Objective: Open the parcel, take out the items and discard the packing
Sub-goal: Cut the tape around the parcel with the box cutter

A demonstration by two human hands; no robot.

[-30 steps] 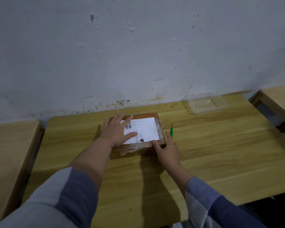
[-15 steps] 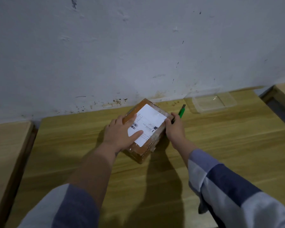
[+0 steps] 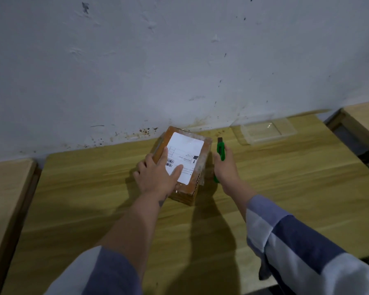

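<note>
Starting stage: taped cardboard parcel [image 3: 182,165] sealed on wooden table [image 3: 285,188]. Left hand [image 3: 157,175] flat on label, fingers straight; right hand [image 3: 226,167] grips green box cutter [image 3: 220,148], blade apparently barely out. Cutting, emptying, discarding remain.

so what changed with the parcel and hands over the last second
The parcel was turned from lying crosswise to pointing away toward the wall. The right hand came off its corner and now holds the green cutter beside it. The left hand stays flat on the label.
</note>
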